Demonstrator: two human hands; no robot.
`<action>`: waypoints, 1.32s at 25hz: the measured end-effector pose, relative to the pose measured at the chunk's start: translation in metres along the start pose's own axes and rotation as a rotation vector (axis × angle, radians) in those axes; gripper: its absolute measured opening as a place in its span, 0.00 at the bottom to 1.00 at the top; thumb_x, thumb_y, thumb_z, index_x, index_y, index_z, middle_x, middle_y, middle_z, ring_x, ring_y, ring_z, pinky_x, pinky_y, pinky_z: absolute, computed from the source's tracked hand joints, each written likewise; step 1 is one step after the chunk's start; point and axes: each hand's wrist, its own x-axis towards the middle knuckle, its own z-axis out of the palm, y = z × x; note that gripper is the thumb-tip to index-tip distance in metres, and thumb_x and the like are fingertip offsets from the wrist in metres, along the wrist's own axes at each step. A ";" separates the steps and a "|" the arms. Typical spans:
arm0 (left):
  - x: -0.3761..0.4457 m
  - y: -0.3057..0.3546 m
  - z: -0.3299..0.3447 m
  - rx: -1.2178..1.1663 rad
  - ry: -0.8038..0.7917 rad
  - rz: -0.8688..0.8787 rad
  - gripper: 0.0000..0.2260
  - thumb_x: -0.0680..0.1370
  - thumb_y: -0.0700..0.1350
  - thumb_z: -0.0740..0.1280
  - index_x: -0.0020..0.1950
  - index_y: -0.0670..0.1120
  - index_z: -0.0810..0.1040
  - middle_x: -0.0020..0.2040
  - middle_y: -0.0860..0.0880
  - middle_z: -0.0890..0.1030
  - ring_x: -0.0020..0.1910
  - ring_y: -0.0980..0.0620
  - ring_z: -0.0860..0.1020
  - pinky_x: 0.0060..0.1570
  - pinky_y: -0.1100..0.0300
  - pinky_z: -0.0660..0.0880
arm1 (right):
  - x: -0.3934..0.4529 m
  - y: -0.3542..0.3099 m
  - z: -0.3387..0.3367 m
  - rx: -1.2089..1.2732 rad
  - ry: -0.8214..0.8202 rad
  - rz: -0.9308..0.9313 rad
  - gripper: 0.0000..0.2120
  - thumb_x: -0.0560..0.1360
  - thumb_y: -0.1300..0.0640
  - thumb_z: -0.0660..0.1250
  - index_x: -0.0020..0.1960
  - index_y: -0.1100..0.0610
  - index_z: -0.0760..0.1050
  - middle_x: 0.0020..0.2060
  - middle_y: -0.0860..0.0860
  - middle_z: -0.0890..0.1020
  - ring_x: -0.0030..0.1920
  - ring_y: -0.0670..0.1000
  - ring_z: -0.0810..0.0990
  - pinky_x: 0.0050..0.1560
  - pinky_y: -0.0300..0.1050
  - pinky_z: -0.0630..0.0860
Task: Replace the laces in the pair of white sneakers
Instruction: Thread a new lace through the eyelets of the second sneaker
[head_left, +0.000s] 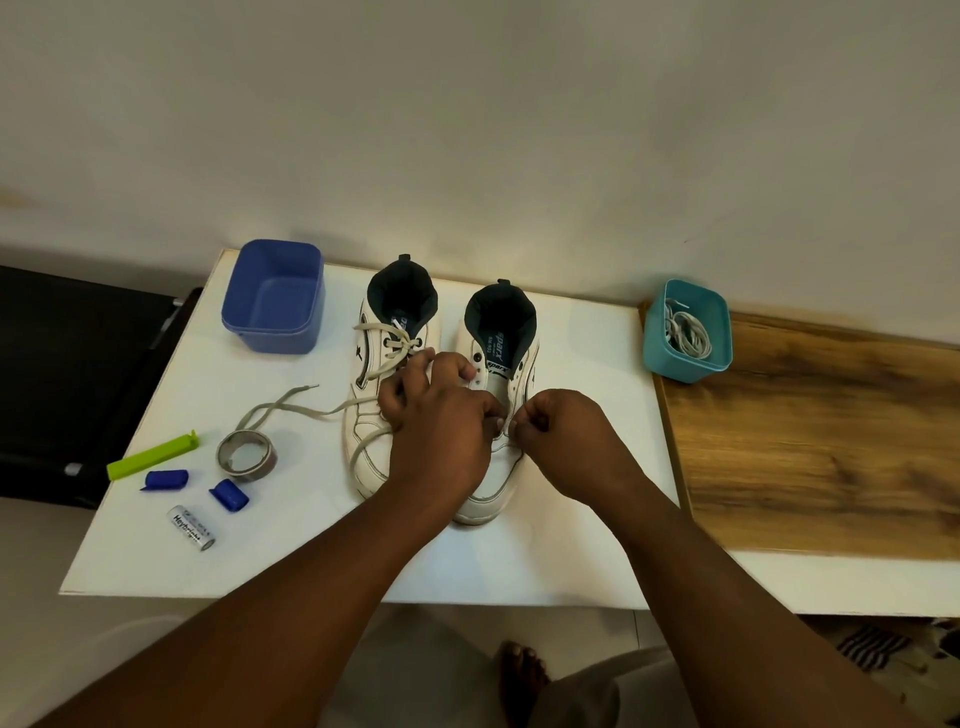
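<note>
Two white sneakers stand side by side on the white table (571, 545), toes toward me. The left sneaker (371, 415) still carries a loosened grey-white lace (291, 408) that trails onto the table at its left. The right sneaker (498, 478) shows bare eyelets at its top. My left hand (441, 421) lies over the gap between the shoes, fingers curled and pinching something small at the right sneaker's lower eyelets. My right hand (561, 436) pinches at the same spot from the right. What they pinch is hidden by the fingers. A teal tub (685, 358) at the right holds white laces (688, 332).
An empty blue tub (272, 322) stands at the back left. Near the front left lie a roll of tape (247, 454), a green clip (153, 457), two blue caps (166, 479), (228, 494) and a battery (190, 527). A wooden board (810, 441) adjoins on the right; the wall is right behind.
</note>
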 end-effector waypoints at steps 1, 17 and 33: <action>-0.001 0.000 0.001 0.010 0.005 0.008 0.03 0.73 0.50 0.75 0.45 0.59 0.86 0.64 0.56 0.72 0.74 0.45 0.58 0.69 0.45 0.52 | -0.001 -0.001 -0.001 0.020 -0.004 0.002 0.07 0.77 0.59 0.69 0.41 0.55 0.82 0.32 0.47 0.79 0.33 0.45 0.76 0.36 0.41 0.72; 0.004 -0.010 -0.025 0.023 -0.135 0.078 0.15 0.72 0.68 0.64 0.50 0.62 0.82 0.63 0.59 0.69 0.72 0.51 0.59 0.71 0.37 0.47 | -0.003 -0.023 -0.054 1.185 0.741 -0.015 0.05 0.85 0.59 0.53 0.53 0.58 0.67 0.46 0.58 0.85 0.33 0.52 0.79 0.32 0.44 0.73; -0.003 -0.006 -0.040 0.128 -0.168 0.017 0.20 0.76 0.51 0.68 0.67 0.57 0.68 0.57 0.55 0.80 0.65 0.49 0.71 0.60 0.47 0.61 | -0.001 -0.016 -0.013 0.065 0.292 -0.184 0.15 0.79 0.66 0.66 0.61 0.54 0.82 0.50 0.46 0.85 0.48 0.43 0.81 0.55 0.48 0.79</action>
